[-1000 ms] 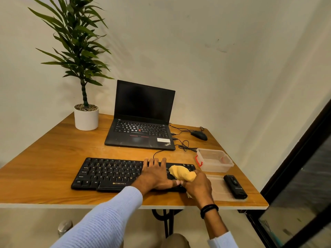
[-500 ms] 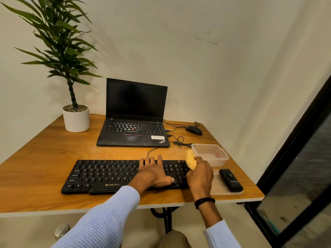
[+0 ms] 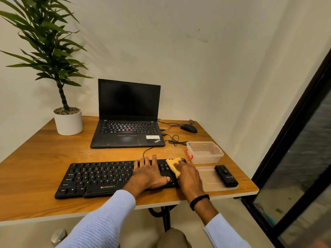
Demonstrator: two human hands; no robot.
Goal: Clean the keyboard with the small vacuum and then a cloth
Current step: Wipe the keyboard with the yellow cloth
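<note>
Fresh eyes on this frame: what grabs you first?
The yellow cloth stands out, held by the right hand against the right end of the black keyboard at the front of the desk, while the left hand rests flat on the keys beside it. Behind sit an open dark laptop and a tall potted plant at the far left corner.

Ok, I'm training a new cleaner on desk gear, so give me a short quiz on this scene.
1. True or false: the small vacuum lies on the clear lid.
2. The right hand holds the yellow cloth on which part of the keyboard? A left end, B right end, C middle.
3. Fill in: the left hand rests flat on the ____.
Key: 1 true; 2 B; 3 keyboard.
</note>
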